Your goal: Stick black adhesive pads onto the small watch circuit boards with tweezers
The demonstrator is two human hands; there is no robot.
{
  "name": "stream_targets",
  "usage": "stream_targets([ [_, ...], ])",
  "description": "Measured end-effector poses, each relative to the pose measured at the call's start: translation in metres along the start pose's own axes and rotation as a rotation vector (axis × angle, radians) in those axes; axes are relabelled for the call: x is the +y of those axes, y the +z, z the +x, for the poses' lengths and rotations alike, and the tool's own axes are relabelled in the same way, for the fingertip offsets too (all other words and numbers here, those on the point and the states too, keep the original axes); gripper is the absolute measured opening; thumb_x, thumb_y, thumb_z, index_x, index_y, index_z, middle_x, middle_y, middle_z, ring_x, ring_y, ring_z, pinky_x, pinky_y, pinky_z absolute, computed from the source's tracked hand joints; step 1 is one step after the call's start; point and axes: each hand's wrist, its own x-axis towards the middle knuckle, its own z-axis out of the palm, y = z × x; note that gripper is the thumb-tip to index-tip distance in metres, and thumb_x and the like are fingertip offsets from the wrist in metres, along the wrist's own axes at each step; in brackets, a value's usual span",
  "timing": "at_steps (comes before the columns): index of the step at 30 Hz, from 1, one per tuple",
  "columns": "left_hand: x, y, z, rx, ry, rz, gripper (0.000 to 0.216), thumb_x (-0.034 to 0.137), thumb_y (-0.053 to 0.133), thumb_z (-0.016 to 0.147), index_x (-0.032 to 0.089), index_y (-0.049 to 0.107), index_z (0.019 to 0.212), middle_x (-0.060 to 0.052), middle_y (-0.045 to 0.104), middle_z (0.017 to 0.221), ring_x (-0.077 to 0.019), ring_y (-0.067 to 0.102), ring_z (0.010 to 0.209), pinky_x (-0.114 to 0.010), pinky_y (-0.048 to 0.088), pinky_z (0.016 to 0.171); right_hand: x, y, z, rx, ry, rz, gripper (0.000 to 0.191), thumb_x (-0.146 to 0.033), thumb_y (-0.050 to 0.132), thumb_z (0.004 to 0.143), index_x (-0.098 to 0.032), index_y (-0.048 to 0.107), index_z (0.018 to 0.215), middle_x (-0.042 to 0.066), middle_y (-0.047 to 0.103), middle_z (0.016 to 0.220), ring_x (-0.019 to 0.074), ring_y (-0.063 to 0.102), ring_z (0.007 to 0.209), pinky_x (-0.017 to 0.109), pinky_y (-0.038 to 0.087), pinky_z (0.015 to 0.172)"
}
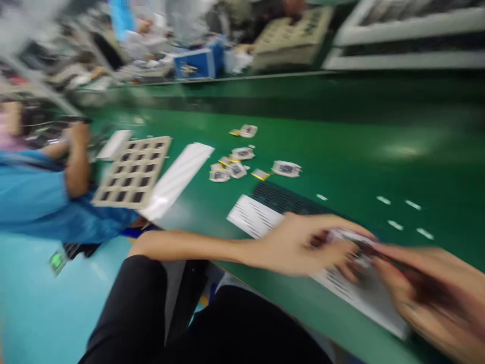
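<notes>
In the head view my left hand (314, 247) is closed, its fingers bent around a small pale-and-dark part (350, 236). Opposite it, my right hand (424, 283) pinches the right end of that same part. Motion blur and the fingers hide most of its shape. Beneath both hands lies a white sheet with rows of dark strips (253, 217). A dark slotted mat (288, 199) runs along the sheet's far side.
Several small white housings (287, 169) with yellow-edged pieces (260, 174) lie farther off. Small white strips (395, 225) are scattered rightward. A beige compartment tray (132, 169) and long white sheet (182, 177) lie left, near a blue-clothed person (34, 192). A blue box (195, 63) stands behind.
</notes>
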Motion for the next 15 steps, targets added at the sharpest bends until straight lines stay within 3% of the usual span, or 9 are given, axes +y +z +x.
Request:
stream_targets([
  [1,-0.002,-0.003,0.001,0.011,0.031,-0.049,0.020,0.021,0.067,0.102,0.014,0.072,0.120,-0.004,0.077,0.080,-0.0171,0.079,0.069,-0.024,0.066,0.066,-0.010,-0.015,-0.007,-0.063,0.044,-0.061,0.010,-0.030,0.067,0.110,-0.033,0.076,0.114,0.002,0.073,0.080,0.0130,0.066,0.055,0.022,0.048,0.045],
  [3,-0.006,-0.009,0.005,0.004,0.061,-0.024,0.021,0.028,0.067,0.103,0.017,0.070,0.120,-0.004,0.079,0.088,-0.0169,0.079,0.072,-0.025,0.067,0.069,-0.025,-0.028,-0.011,-0.044,0.009,-0.138,0.012,-0.016,0.067,0.107,-0.027,0.071,0.112,-0.001,0.073,0.081,0.0109,0.064,0.053,0.021,0.051,0.049],
  [8,-0.004,-0.016,0.002,-0.001,0.117,0.045,0.021,0.031,0.066,0.104,0.018,0.070,0.120,-0.004,0.079,0.096,-0.0154,0.079,0.070,-0.025,0.066,0.068,-0.023,-0.021,-0.003,-0.022,0.030,-0.151,0.004,-0.017,0.065,0.110,-0.022,0.066,0.111,-0.001,0.073,0.086,0.0116,0.066,0.062,0.023,0.049,0.052],
  [15,-0.003,-0.012,-0.003,0.010,0.138,0.182,0.021,0.030,0.062,0.106,0.020,0.070,0.123,-0.002,0.080,0.085,-0.0192,0.081,0.073,-0.027,0.066,0.065,-0.026,-0.023,-0.008,-0.049,-0.037,-0.242,0.011,-0.014,0.061,0.113,-0.022,0.064,0.120,-0.001,0.074,0.094,0.0102,0.070,0.071,0.021,0.052,0.059],
])
